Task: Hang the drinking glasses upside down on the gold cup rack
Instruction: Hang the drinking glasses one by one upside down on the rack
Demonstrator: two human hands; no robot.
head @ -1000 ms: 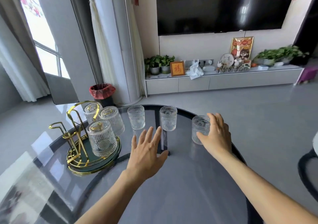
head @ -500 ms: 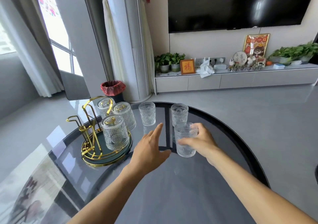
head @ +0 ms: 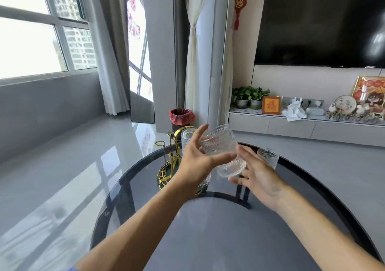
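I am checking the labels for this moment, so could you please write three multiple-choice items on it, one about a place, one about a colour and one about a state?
1. Where is the gold rack?
A. On the table, left of the raised glass
B. On the floor by the window
C. On the shelf under the TV

2. What colour is the liner of the bin behind the table?
A. Blue
B. Red
C. Yellow

3. What state is the raised glass in?
A. Standing on the table
B. Hung on the rack
C. Held in the air, tilted, between both hands

Answers:
1. A: the rack stands on the dark table to the left of the glass.
2. B: the bag in the bin is red.
3. C: the left hand grips the glass, and the right hand is at its lower end, fingers spread.
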